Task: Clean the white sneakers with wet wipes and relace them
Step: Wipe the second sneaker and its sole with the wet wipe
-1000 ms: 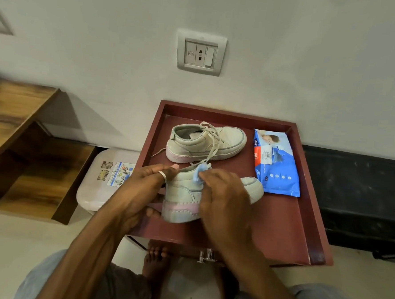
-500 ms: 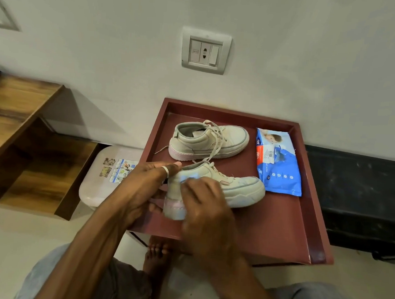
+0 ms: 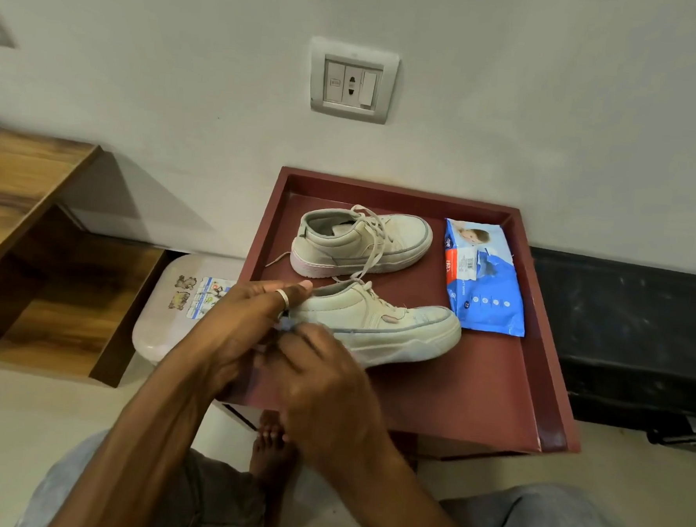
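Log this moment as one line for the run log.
step: heel wipe | left hand: holds near sneaker | right hand: holds wipe at heel | far sneaker: on tray | wipes pack: on tray

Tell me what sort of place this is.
Probably a room in a home: a wall switch-and-socket plate, a wooden shelf unit standing on the floor, and a small red tray-top table used as a work surface.

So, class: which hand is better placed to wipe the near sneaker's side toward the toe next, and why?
Right. The right hand appears to pinch the wipe at the heel of the near sneaker; the left hand grips that heel, steadying it.
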Available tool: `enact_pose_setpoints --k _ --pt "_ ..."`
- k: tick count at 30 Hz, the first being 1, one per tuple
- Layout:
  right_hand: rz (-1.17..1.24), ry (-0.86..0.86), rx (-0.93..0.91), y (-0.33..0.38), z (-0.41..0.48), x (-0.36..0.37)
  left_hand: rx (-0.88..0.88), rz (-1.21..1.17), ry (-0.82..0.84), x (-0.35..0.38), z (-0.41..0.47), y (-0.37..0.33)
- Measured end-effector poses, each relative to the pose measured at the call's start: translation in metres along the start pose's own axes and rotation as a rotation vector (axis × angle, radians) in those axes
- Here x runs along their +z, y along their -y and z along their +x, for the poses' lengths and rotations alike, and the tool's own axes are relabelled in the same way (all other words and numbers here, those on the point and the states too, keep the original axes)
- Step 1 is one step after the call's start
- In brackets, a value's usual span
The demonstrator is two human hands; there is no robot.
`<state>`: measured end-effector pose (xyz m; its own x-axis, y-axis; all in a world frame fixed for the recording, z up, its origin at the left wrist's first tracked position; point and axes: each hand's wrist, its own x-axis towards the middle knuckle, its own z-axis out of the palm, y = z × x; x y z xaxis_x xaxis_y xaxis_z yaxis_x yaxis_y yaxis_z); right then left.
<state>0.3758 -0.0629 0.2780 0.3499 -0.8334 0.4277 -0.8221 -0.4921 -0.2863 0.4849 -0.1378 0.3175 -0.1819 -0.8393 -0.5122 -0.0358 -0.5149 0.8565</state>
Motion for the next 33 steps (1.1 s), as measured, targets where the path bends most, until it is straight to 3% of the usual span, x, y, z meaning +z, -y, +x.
enact_pose_setpoints --k 8,10,15,18,21,26,29,33 --pt "0.005 -0.213 0.500 -0.077 -0.011 -0.029 0.044 0.096 0.043 0.000 0.007 0.011" --pt "0.005 -0.225 0.494 -0.066 -0.007 -0.027 0.051 0.112 0.035 0.000 0.007 0.012" --pt "0.042 -0.062 0.255 -0.032 -0.005 -0.018 0.090 0.173 0.035 -0.009 0.007 0.012" --pt "-0.097 -0.088 0.378 -0.078 -0.014 -0.025 0.106 0.182 0.039 -0.012 0.006 0.012" --pt "-0.068 -0.115 0.571 -0.106 -0.021 -0.035 0.157 0.217 0.066 -0.010 0.006 0.013" --pt "0.037 -0.145 0.427 -0.049 -0.009 -0.018 0.195 0.249 0.100 -0.006 0.007 0.015" --pt "0.006 -0.119 0.335 -0.054 -0.009 -0.020 0.199 0.239 0.080 -0.010 0.007 0.015" --pt "-0.174 -0.069 0.578 -0.110 -0.024 -0.031 0.201 0.290 0.096 -0.012 0.007 0.014"
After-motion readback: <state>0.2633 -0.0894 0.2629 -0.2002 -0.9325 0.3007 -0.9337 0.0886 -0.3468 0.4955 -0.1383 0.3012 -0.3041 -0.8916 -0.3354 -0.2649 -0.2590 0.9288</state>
